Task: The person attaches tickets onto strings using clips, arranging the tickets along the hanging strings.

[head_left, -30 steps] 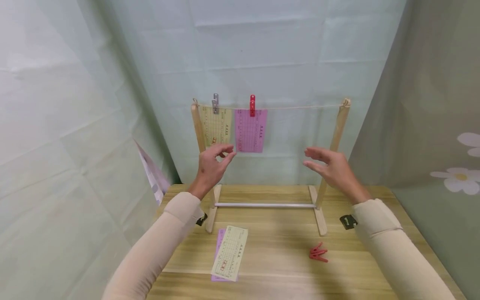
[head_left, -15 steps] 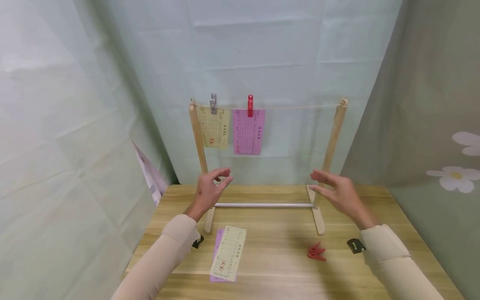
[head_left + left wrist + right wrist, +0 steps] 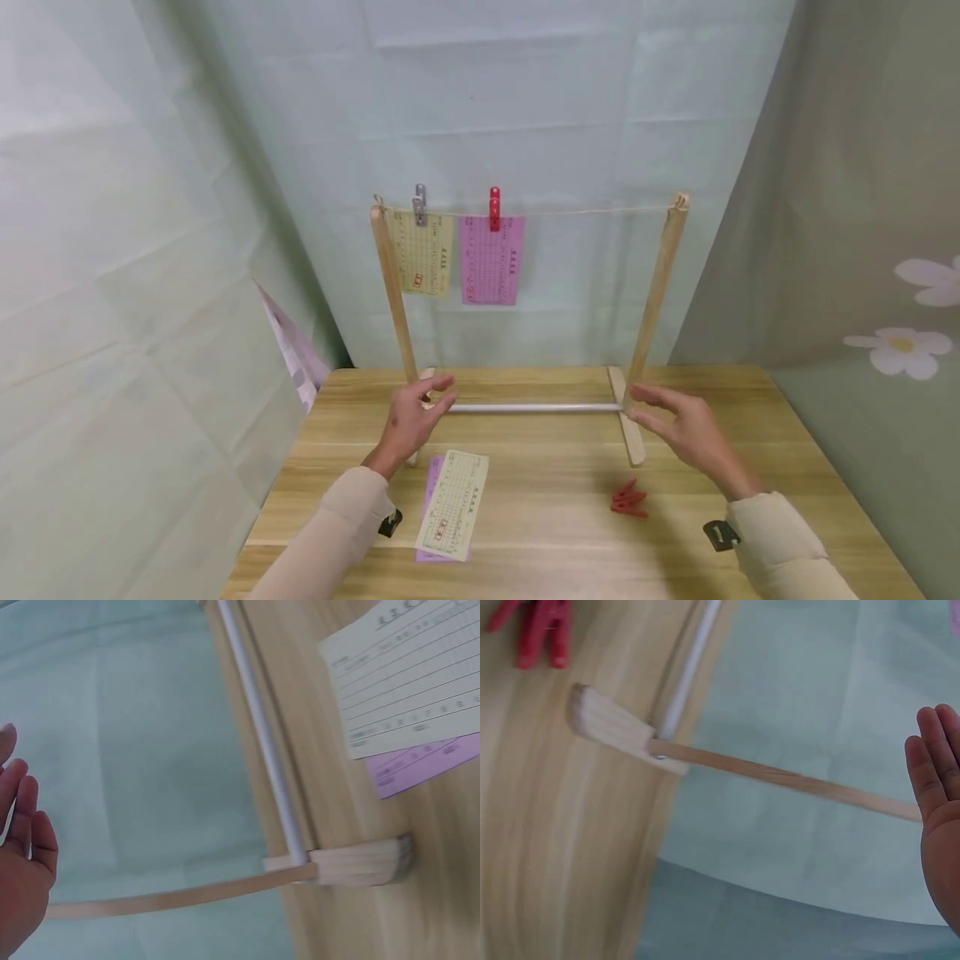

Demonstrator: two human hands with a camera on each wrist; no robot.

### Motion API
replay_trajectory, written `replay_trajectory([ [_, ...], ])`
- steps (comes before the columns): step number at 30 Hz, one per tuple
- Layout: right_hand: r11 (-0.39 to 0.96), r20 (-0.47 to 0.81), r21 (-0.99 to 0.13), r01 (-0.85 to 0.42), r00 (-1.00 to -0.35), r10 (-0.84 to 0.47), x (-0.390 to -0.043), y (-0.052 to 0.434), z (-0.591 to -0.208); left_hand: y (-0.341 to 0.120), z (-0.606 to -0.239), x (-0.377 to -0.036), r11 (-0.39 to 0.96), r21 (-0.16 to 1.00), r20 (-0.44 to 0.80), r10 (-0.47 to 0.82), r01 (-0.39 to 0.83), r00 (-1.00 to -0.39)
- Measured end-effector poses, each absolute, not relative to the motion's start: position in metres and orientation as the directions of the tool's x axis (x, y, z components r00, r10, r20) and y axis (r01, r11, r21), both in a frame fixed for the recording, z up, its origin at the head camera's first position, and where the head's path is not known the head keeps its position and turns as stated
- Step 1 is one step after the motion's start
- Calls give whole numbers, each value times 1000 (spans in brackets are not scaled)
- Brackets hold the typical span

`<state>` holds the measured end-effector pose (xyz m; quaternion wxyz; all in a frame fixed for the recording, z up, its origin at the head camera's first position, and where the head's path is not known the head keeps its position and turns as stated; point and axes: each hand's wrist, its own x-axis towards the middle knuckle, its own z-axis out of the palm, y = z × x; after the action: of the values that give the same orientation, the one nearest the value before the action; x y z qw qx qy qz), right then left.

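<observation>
Wooden rack (image 3: pixel 655 283) stands at the table's (image 3: pixel 787 433) far edge; left hand (image 3: pixel 412 417) and right hand (image 3: pixel 686 425) hover loose and empty near its feet. Lift cards (image 3: pixel 453 504) flat, I judge.

Left wrist view: smooth white rod (image 3: pixel 262 742), thin ruled paper.

Right wrist view: red plastic pegs (image 3: pixel 536 630), straight fingers (image 3: pixel 934 757).

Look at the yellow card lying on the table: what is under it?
A purple card lies under the yellow card, on the wooden table. Only its left edge and bottom corner show; the rest is covered, so its print cannot be read.
</observation>
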<state>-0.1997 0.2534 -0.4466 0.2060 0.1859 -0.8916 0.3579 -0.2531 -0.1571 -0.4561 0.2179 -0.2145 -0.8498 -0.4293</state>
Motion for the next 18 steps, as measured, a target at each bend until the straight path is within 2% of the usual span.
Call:
replay_trajectory([
  [9, 660, 487, -575, -483, -851, -198, -191, 261, -480, -164, -484, -246, 550, 693, 436, 194, 465, -879],
  [18, 664, 349, -650, -368, -922, -170, -183, 266, -500, -169, -510, -245, 577, 717, 349, 188, 391, -918],
])
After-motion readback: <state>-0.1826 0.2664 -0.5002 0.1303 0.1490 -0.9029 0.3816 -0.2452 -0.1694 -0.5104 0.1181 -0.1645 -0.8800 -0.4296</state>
